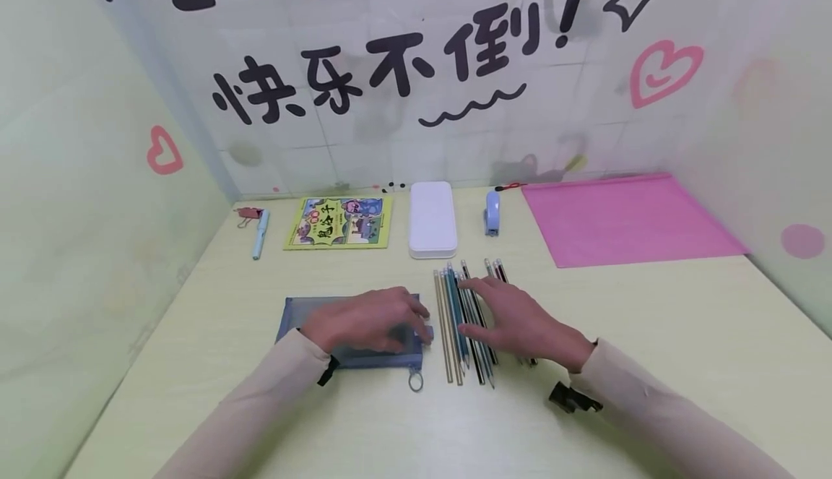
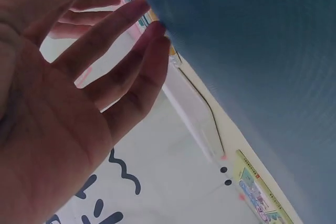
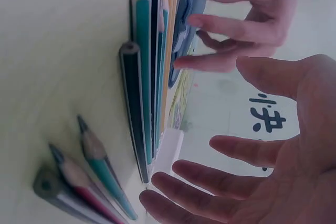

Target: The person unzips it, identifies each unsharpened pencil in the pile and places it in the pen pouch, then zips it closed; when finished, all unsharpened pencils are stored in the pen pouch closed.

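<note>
Seemingly for reach, slim wooden pencils [image 1: 455,309] lie three o'clock of a flat blue pouch [image 1: 383,359]; left hand [image 1: 369,318], right hand [image 1: 520,320] spread.

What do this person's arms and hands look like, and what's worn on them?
Both the left hand and right hand are bare, without gloves. The left sleeve and right sleeve are long, plain pale beige, reaching the wrists. A small black piece shows under the left wrist, a larger black piece under the right.
</note>
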Demonstrator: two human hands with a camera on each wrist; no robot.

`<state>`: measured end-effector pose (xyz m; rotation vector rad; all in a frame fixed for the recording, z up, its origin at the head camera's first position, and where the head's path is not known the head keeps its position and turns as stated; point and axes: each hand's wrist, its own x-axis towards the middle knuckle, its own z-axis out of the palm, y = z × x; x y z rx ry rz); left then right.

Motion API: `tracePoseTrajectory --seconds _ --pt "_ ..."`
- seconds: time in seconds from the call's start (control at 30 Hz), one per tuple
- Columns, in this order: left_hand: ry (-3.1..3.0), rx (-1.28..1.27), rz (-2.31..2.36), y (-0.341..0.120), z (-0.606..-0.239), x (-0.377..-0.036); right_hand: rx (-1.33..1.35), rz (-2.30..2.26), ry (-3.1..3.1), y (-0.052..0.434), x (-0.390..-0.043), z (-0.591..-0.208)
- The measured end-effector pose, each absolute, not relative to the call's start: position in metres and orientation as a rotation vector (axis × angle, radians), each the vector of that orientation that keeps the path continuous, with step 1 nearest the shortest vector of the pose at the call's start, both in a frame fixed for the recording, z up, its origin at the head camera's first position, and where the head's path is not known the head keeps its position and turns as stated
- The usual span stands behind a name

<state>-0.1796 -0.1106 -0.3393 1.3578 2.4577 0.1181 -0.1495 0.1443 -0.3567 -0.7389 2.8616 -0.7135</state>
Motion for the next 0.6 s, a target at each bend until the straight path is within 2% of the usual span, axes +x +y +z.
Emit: tracePoseTrajectory --seconds 0.37,0.6 --pt "2.511 1.461 0.035 -0.097 -0.351 -0.184 -0.879 -0.813 2.823 0.138 -0.137 -0.359" --pt "2.524 1.523 0.152 -0.101 -0.33 -0.198 -1.029 -1.041 2.733 0.125 -0.136 -0.364"
